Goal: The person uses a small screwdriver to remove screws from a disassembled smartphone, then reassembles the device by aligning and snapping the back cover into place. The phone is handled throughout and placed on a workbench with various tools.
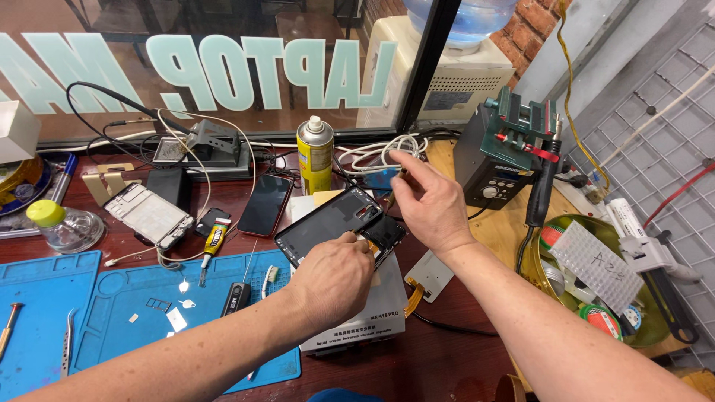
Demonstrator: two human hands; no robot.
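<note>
Resting tilted under the left hand (335, 279) — black, hollowed phone frame (331, 223).

The phone frame (331, 223) lies on the separator machine (372, 316), mid-bench (447, 357). The work mat (149, 313) lies left of it, the spray can (315, 154) behind, the soldering station (491, 160) right.

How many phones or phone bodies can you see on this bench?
3. A black phone frame is under the left hand, a white-backed phone body lies left by the blue mat, and a dark phone rests beside the spray can. Clutter may hide more.
</note>
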